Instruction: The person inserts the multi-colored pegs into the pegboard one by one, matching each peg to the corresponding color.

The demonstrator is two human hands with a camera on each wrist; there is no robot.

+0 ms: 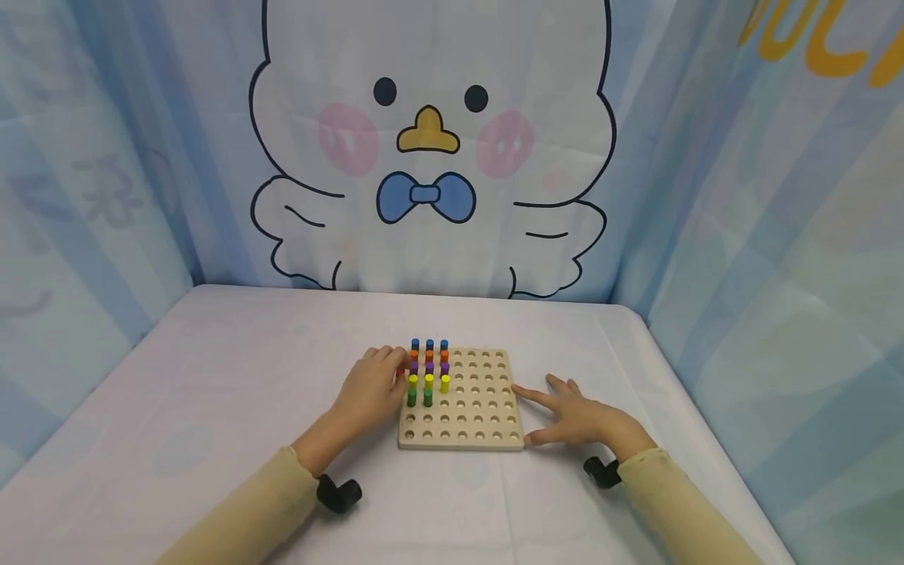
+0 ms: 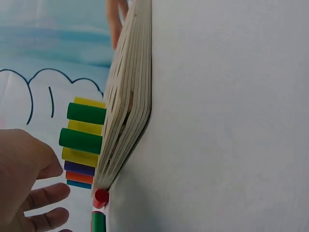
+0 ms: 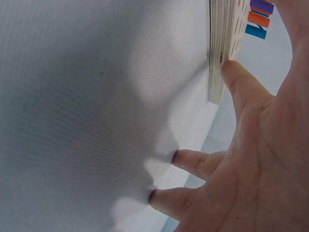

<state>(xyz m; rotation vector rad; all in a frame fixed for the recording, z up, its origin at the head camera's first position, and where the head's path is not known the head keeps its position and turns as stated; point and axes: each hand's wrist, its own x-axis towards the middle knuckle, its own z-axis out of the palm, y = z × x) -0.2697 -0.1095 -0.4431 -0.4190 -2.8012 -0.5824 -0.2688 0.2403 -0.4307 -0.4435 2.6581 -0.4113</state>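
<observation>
A wooden pegboard (image 1: 480, 439) lies on the table, with upright pegs in rows at its left side: three blue, three orange, three purple, three yellow, and two green pegs (image 2: 81, 140). My left hand (image 1: 373, 384) is over the board's left edge, beside the pegs. In the left wrist view its fingers are loosely bent, and nothing shows between them. A red peg (image 2: 101, 197) and another green one lie below that hand, beside the board. My right hand (image 1: 575, 416) is spread at the right side; one fingertip touches the board's edge, others rest on the tablecloth.
A white cloth (image 1: 282, 337) covers the table. Pale blue curtains stand at both sides, and a printed bird backdrop (image 1: 431, 243) hangs behind. Several bare holes fill the board's right and front parts. Black wrist devices (image 1: 340, 494) sit under both sleeves.
</observation>
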